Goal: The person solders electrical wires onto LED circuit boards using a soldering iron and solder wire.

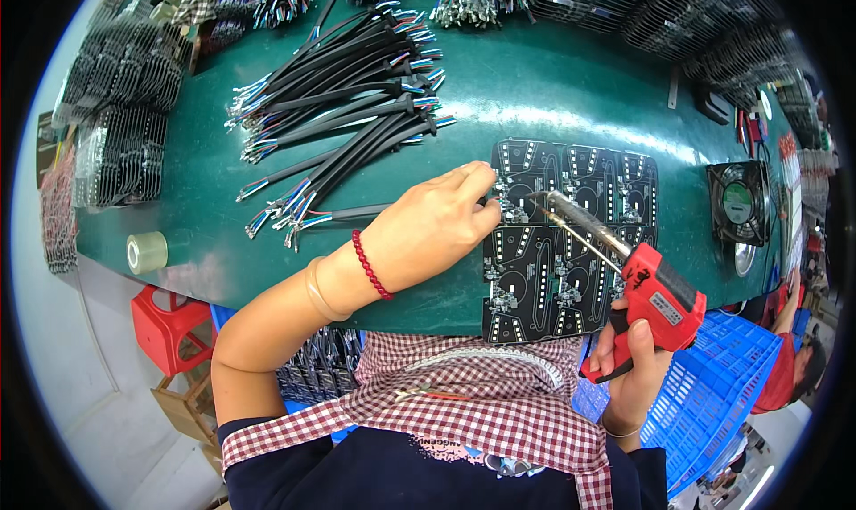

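Observation:
My left hand point(446, 214) is closed in a pinch at the left edge of a panel of black circuit boards point(526, 278). A black-sleeved cable point(357, 213) runs under that hand, its stripped wires trailing left; the pinched end is hidden by my fingers. In my right hand point(635, 367) is a red soldering gun point(660, 305), gripped by its handle. Its metal barrel points up and left, with a thin feed tube alongside. The tip is over the upper left board, just right of my left fingertips.
A pile of black cables point(348, 91) lies beyond my left hand on the green table point(223, 269). To the right stands a black fan point(739, 202); a tape roll point(146, 252) sits at the left edge. Stacked boards point(120, 153) flank the table. A blue crate point(713, 394) and red stool point(169, 327) are below.

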`<action>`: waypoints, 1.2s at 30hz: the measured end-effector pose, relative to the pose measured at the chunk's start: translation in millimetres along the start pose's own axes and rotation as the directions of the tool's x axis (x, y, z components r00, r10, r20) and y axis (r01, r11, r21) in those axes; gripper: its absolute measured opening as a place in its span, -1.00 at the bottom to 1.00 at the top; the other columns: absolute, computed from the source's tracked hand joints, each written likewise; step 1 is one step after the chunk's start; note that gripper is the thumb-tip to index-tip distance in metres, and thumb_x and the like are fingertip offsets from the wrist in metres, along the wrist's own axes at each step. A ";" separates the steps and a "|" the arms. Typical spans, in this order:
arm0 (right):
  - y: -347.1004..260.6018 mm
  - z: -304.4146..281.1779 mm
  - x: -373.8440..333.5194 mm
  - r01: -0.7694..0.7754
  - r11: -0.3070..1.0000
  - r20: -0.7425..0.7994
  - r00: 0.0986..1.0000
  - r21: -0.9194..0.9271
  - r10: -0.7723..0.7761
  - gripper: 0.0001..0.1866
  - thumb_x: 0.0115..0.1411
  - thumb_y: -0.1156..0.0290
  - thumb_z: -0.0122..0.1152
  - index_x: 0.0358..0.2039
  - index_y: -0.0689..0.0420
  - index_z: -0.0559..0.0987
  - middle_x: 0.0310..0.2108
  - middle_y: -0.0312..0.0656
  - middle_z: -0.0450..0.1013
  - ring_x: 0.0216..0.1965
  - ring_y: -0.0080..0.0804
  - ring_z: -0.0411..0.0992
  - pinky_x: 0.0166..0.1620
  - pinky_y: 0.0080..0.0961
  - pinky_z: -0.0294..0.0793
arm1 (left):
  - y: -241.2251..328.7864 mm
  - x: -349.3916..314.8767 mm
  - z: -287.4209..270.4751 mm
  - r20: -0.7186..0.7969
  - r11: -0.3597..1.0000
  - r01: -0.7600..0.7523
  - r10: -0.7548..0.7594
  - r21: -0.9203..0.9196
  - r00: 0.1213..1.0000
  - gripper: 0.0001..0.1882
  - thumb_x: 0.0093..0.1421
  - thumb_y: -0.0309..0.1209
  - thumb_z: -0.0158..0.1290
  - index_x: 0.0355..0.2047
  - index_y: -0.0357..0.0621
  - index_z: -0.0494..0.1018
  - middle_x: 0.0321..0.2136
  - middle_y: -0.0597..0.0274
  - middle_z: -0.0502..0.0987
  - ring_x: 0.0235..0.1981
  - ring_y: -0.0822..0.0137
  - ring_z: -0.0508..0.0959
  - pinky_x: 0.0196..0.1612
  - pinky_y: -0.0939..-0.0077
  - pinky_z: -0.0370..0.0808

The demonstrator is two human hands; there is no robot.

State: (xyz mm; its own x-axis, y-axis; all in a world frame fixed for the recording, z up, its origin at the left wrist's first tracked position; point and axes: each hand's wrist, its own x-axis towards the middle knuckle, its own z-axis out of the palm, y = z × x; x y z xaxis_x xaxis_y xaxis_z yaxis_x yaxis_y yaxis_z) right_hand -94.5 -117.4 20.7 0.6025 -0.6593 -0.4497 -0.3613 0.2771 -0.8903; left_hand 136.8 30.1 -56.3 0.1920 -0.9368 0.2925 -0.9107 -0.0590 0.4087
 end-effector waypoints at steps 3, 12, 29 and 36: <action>-0.2 -5.1 2.3 0.057 0.997 -0.007 0.998 0.049 -0.057 -0.58 0.25 0.19 0.09 -0.12 0.32 0.40 -0.67 -0.18 0.35 -0.75 -0.59 0.23 -0.64 -0.63 0.32 | 1.0 -0.1 -0.1 0.000 1.000 0.003 -0.003 0.002 1.000 -0.74 0.00 -0.57 0.09 -0.24 -0.26 0.47 -0.19 -0.01 0.40 -0.30 0.18 0.55 -0.32 0.43 0.57; 3.4 -12.6 4.6 0.131 0.987 -0.090 0.988 0.092 -0.123 -0.57 0.29 0.15 0.06 -0.10 0.31 0.37 -0.69 -0.21 0.31 -0.78 -0.62 0.19 -0.67 -0.63 0.30 | -12.4 7.3 -23.6 -0.218 0.927 0.320 -0.277 0.195 0.936 -0.74 -0.06 -0.47 0.21 -0.30 -0.08 0.51 -0.33 0.19 0.44 -0.32 0.16 0.51 -0.30 0.25 0.47; 3.3 -39.9 10.0 0.156 0.973 -0.115 0.984 0.171 -0.137 -0.60 0.27 0.25 0.02 -0.07 0.35 0.34 -0.63 -0.18 0.34 -0.73 -0.60 0.20 -0.61 -0.59 0.36 | -74.9 6.6 -42.1 -0.335 0.925 0.374 -0.372 -0.062 0.866 -0.80 0.02 -0.61 0.13 -0.30 -0.25 0.44 -0.38 0.08 0.45 -0.42 0.15 0.52 -0.34 0.40 0.47; 13.2 -54.1 13.9 0.190 0.971 -0.187 0.969 0.142 -0.162 -0.61 0.32 0.21 0.01 -0.07 0.31 0.35 -0.64 -0.20 0.32 -0.76 -0.62 0.19 -0.64 -0.63 0.33 | -16.6 37.5 -25.6 -0.194 0.992 0.026 -0.051 -0.127 0.980 -0.83 0.07 -0.62 0.06 -0.30 -0.19 0.48 -0.47 0.12 0.50 -0.49 0.15 0.54 -0.42 0.38 0.49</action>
State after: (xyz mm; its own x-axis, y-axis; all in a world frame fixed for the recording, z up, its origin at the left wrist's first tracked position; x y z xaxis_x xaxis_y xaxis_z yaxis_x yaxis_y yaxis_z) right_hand -129.4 -160.7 6.6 0.5089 -0.8147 -0.2779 -0.1353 0.2431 -0.9605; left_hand 168.5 4.8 -29.9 0.3052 -0.8480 0.4333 -0.8515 -0.0393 0.5229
